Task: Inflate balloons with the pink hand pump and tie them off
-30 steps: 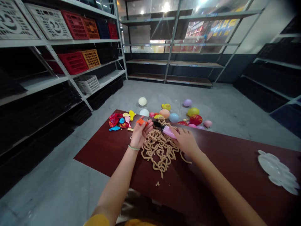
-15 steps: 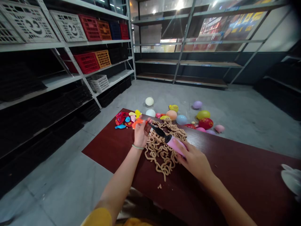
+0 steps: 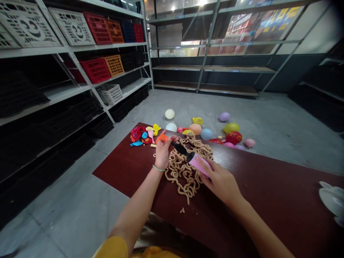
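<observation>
My left hand (image 3: 162,153) is closed on an orange balloon (image 3: 162,137), which looks limp or only slightly filled. The black nozzle end of a balloon pump (image 3: 199,164) reaches to the fingers of that hand; where it meets the balloon's neck is hidden. Wrapped round the pump's pink barrel is my right hand (image 3: 222,182). Under the pump, a tangled heap of tan, rope-like strands (image 3: 185,179) lies on the dark red table (image 3: 255,200). Left of my left hand rests a pile of uninflated balloons (image 3: 137,134) in red, blue, pink and yellow.
Several inflated balloons, among them a blue one (image 3: 206,134) and a red one (image 3: 233,137), lie beyond the table's far edge. White dishes (image 3: 331,197) sit at the table's right. Shelving with plastic crates (image 3: 97,70) runs along the left; a metal rack (image 3: 228,68) stands behind.
The orange balloon looks rounder and more upright at my left fingers. Both hands keep their holds, and the whole view has shifted slightly.
</observation>
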`<state>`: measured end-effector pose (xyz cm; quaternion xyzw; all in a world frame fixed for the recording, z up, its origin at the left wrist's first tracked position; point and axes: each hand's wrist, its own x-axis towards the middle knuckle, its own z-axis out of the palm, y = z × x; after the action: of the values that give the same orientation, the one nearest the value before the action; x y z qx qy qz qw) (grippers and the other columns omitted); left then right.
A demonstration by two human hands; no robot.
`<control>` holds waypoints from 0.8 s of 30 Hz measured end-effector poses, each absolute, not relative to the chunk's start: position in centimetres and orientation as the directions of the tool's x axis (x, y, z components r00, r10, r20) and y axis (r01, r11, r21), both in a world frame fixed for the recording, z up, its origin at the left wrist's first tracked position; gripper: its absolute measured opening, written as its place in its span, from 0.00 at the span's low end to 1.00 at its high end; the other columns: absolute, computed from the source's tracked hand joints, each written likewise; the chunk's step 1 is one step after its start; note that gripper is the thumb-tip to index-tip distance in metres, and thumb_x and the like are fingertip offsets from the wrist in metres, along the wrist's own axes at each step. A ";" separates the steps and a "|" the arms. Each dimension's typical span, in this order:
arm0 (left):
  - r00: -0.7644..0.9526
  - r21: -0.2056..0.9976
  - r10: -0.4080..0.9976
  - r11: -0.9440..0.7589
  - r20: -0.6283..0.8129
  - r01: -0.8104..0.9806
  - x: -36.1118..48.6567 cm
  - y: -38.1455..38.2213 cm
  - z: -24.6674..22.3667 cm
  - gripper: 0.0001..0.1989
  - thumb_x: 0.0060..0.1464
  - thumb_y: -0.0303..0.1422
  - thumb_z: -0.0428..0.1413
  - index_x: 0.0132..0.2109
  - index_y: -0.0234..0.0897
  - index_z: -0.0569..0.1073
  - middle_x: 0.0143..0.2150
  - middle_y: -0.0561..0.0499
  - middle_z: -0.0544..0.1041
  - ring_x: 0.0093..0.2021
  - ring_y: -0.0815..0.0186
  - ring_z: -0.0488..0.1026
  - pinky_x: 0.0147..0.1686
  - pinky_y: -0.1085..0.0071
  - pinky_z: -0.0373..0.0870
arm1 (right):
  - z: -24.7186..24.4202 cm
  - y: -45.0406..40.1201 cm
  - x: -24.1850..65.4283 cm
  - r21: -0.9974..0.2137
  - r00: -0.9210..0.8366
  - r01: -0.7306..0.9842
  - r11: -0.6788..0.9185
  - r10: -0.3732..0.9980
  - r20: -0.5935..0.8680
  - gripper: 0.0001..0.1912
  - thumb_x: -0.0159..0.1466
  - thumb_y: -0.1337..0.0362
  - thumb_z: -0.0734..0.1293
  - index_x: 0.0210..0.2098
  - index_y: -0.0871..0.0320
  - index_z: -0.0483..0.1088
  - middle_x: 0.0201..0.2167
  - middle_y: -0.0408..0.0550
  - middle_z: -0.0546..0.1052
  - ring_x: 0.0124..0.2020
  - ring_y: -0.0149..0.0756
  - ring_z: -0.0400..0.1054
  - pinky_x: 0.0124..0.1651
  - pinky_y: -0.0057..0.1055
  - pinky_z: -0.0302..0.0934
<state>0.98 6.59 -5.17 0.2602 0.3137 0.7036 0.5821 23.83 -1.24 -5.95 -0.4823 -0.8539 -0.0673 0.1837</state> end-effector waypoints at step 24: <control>-0.460 0.699 0.888 -0.328 -0.001 -0.635 -1.1 9.9 3.3 0.14 0.63 0.41 0.50 0.32 0.40 0.59 0.22 0.59 0.58 0.16 0.75 0.57 0.15 0.78 0.54 | -6.6 -2.7 21.9 -0.379 -0.260 0.858 0.347 0.929 0.262 0.33 0.64 0.59 0.64 0.67 0.47 0.54 0.58 0.50 0.73 0.47 0.49 0.76 0.39 0.41 0.72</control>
<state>-1.15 9.94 3.30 0.1960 0.3228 0.7910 0.4814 21.88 -2.68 -6.57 -0.5658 -0.7896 0.0802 0.2233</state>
